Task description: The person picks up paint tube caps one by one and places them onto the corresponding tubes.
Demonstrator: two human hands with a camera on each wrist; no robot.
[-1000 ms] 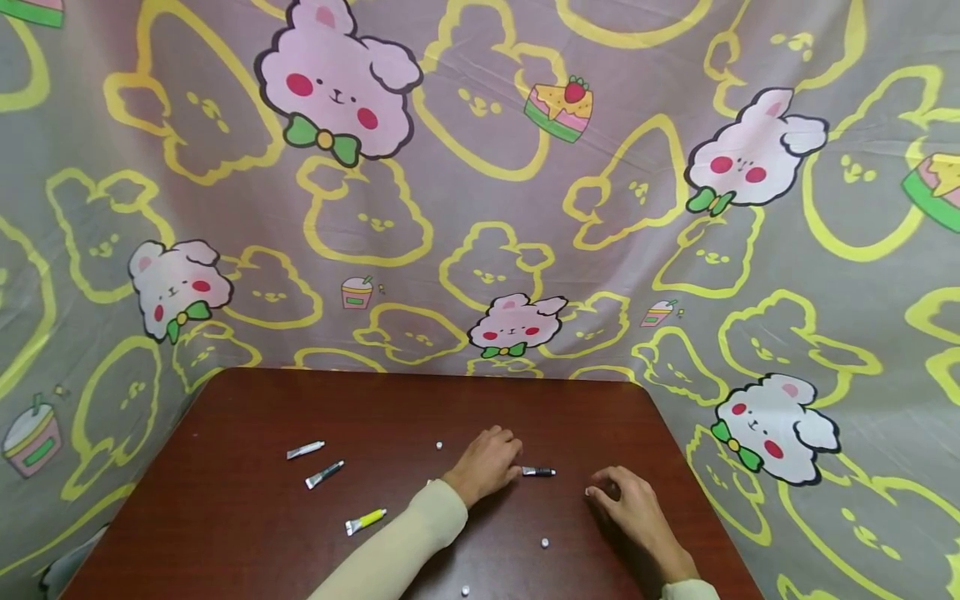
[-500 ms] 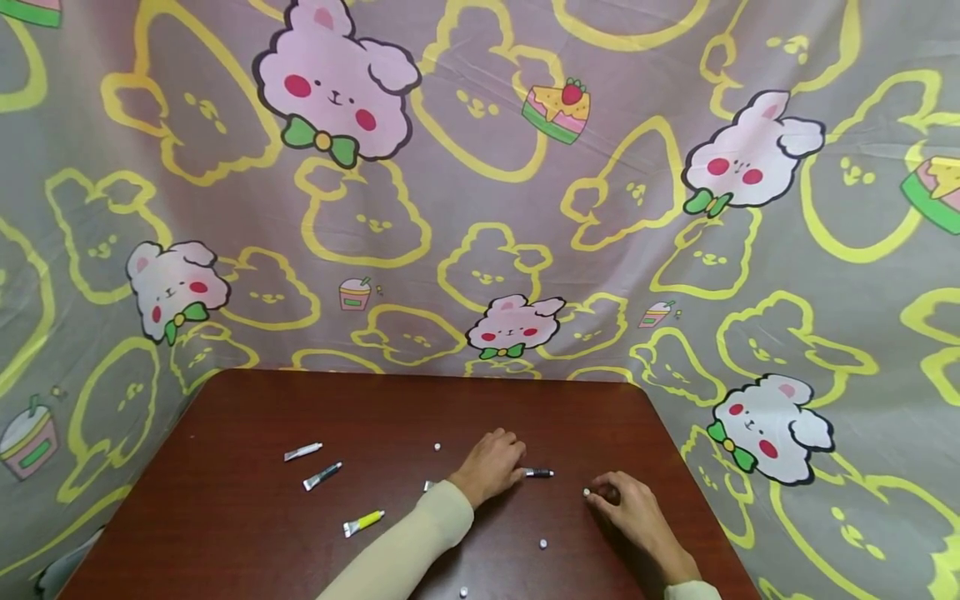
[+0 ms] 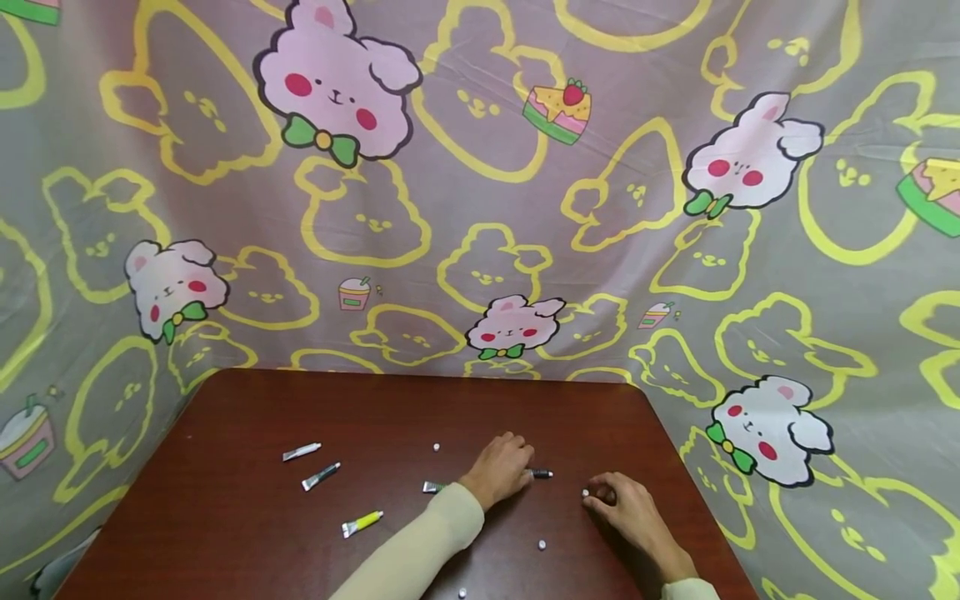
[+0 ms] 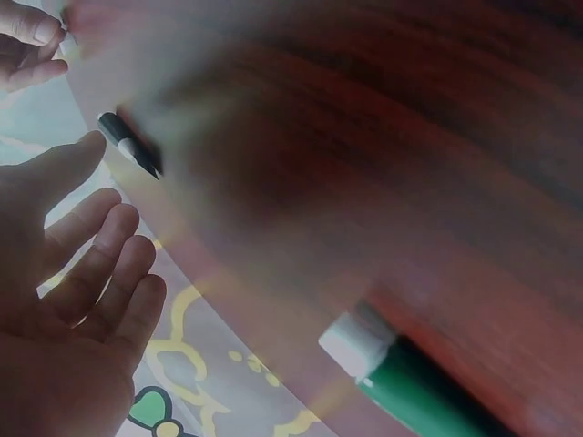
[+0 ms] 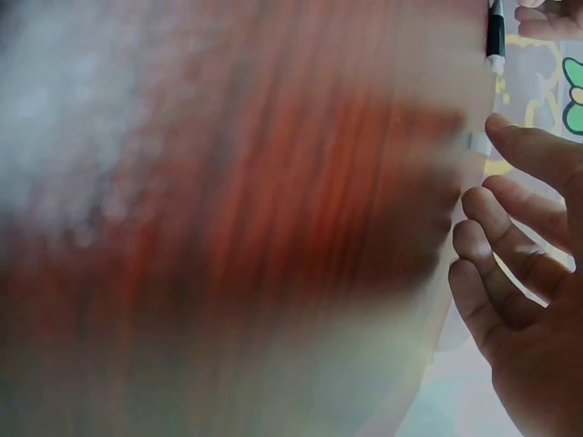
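My left hand (image 3: 498, 472) hovers by the left end of a black paint tube (image 3: 542, 474), hiding part of it in the head view. In the left wrist view its fingers are loosely bent, and the black tube lies beyond them. A green paint tube (image 4: 414, 387) lies near the left wrist, mostly behind the forearm in the head view. My right hand (image 3: 630, 508) is lowered at the table's right side, a small white cap (image 3: 585, 493) at its thumb tip. The right wrist view shows a gap between thumb and forefinger.
White (image 3: 302, 452), dark blue (image 3: 321, 477) and yellow (image 3: 363, 523) paint tubes lie on the left of the brown table (image 3: 225, 400). Loose white caps sit at the middle (image 3: 437, 447), front right (image 3: 542, 545) and front edge (image 3: 462, 593). A patterned curtain hangs around the table.
My left hand has shifted slightly right, covering more of the black tube and uncovering the end of the green tube. My right hand stays nearly still beside the cap.
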